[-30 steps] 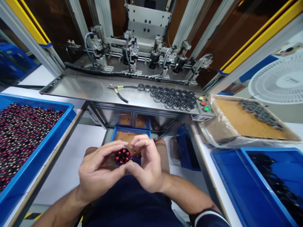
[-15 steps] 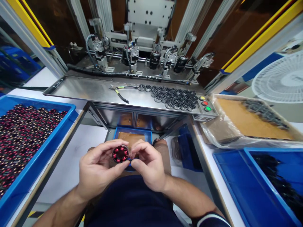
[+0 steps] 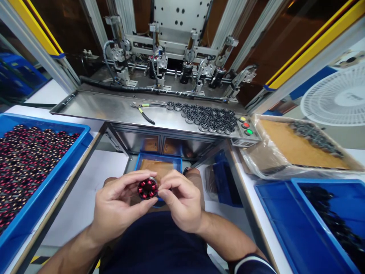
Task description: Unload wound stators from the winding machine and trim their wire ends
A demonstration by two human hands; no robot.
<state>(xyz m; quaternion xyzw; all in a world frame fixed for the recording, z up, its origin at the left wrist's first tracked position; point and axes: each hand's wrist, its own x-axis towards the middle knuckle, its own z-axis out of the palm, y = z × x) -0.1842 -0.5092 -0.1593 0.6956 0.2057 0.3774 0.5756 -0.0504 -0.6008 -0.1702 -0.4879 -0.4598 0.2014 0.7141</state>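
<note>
Between thumb and fingers, my left hand [image 3: 118,199] holds a round black motor stator [image 3: 147,188] with red wire windings, its open face turned up toward me. My right hand [image 3: 181,198] is closed in a pinch at the stator's right edge. What sits between those fingertips is too small to make out; it may be a wire end. Both hands are over my lap, in front of a blue bin [image 3: 138,161] with a brown sheet in it.
On the metal shelf [image 3: 105,108] ahead lie cutting pliers [image 3: 144,113] and many black stator cores [image 3: 209,118], beside a button box [image 3: 247,131]. A blue tray [image 3: 85,131] of wound stators stands left. A plastic-lined box [image 3: 273,140] and blue trays [image 3: 273,205] stand right. Behind is a winding machine [image 3: 186,72].
The stator has shifted slightly right and down and turned a little in my left hand. My right fingers have drawn closer together at its edge.
</note>
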